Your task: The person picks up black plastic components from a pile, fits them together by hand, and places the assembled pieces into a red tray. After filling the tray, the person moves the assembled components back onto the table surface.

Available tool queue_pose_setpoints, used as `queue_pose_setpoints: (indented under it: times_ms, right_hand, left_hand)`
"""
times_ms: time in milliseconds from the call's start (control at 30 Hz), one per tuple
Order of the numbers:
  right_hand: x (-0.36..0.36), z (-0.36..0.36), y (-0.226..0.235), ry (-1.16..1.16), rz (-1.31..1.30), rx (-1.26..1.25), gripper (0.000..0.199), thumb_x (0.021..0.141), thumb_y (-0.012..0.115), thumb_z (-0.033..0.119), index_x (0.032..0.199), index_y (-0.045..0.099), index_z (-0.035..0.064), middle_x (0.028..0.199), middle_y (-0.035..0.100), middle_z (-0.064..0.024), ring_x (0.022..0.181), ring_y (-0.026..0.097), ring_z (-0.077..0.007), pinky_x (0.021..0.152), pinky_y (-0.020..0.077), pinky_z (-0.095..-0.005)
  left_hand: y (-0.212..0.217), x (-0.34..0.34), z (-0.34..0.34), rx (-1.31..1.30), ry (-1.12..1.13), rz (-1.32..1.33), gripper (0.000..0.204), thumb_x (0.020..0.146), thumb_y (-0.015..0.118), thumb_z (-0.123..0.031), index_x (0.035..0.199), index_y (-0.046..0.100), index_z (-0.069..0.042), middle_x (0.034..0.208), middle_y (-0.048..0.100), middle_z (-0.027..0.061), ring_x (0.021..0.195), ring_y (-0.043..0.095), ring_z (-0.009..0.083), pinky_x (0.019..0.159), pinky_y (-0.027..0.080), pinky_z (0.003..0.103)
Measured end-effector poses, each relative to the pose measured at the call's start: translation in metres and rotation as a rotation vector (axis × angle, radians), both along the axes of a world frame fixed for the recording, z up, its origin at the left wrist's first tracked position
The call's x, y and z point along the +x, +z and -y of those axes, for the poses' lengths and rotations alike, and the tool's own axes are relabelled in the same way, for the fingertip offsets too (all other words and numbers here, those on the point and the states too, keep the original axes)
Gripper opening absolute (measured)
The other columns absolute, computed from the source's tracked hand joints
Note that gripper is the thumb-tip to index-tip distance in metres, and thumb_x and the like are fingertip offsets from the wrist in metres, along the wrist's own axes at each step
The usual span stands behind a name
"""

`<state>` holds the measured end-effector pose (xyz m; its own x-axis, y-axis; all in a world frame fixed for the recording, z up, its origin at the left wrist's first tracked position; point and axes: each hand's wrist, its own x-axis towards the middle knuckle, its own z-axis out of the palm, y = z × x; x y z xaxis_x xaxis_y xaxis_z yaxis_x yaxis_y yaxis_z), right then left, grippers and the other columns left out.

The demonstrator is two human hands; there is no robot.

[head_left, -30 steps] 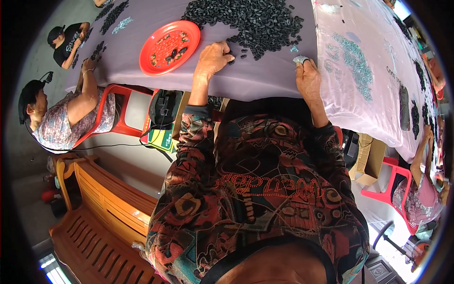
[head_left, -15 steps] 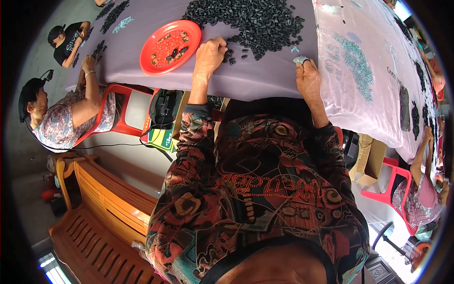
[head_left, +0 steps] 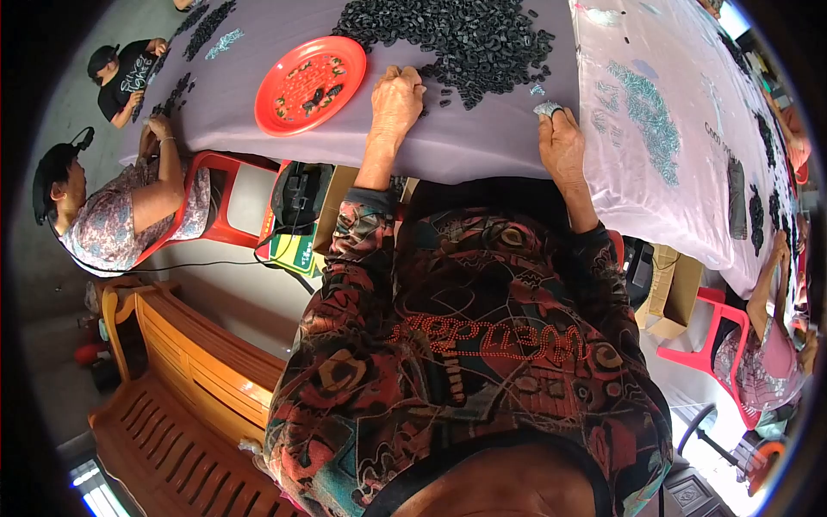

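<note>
At the near edge of a heap of small black plastic parts (head_left: pixel 487 52), my left hand (head_left: pixel 398 102) rests on the mauve tablecloth (head_left: pixel 482 142). Its fingers are curled closed, and whatever they hold is hidden. My right hand (head_left: pixel 562 142) is closed near the seam between the cloths. A small silvery-grey clump (head_left: pixel 548 109) shows at its fingertips, with a dark curved piece beside it; the exact kind is too small to tell. A few loose black parts lie between my left hand and the heap.
Left of my left hand sits a red plate (head_left: pixel 269 115) with small dark and green-tipped pieces. Silvery, screw-like pieces (head_left: pixel 652 121) spread over the pale pink cloth (head_left: pixel 633 202). A co-worker (head_left: pixel 112 207) sits at the left. A wooden bench (head_left: pixel 198 345) stands behind.
My left hand has shifted right, toward the loose black parts by the heap, and stays closed. My right hand keeps its place. The seated co-worker's hand at the left has moved slightly.
</note>
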<state>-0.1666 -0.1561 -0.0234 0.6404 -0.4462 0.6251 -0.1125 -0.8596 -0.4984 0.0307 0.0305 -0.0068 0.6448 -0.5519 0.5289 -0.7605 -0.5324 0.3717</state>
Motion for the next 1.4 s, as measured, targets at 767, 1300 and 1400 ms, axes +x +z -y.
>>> queue_pose_setpoints:
  times_ms: [767,1300,1400]
  right_hand:
    - [-0.001,-0.003,0.004,0.001,-0.006,0.009,0.011,0.080,0.054,0.008,0.075,0.050,-0.0017,0.079,0.052,-0.0193,0.072,0.052,-0.0394,0.063,0.0425,-0.0462]
    - [0.000,-0.002,0.003,-0.003,0.002,-0.014,0.014,0.080,0.054,0.009,0.074,0.049,-0.0020,0.077,0.051,-0.0194,0.071,0.052,-0.0391,0.063,0.0424,-0.0461]
    - [-0.001,-0.002,0.003,-0.007,-0.012,-0.004,0.014,0.081,0.053,0.009,0.074,0.049,-0.0022,0.077,0.051,-0.0196,0.071,0.052,-0.0391,0.063,0.0424,-0.0460]
  left_hand:
    - [-0.001,-0.020,0.027,-0.040,-0.080,0.177,0.018,0.071,0.064,-0.008,0.089,0.062,-0.008,0.086,0.060,0.0119,0.083,0.055,0.0314,0.076,0.043,0.041]
    - [-0.005,-0.034,0.059,0.123,-0.108,0.192,0.013,0.073,0.065,-0.014,0.084,0.059,-0.008,0.084,0.057,0.0107,0.080,0.055,0.0307,0.072,0.044,0.041]
    - [-0.005,-0.032,0.055,0.116,-0.142,0.171,0.013,0.072,0.065,-0.013,0.083,0.059,-0.008,0.084,0.057,0.0110,0.080,0.055,0.0316,0.071,0.044,0.042]
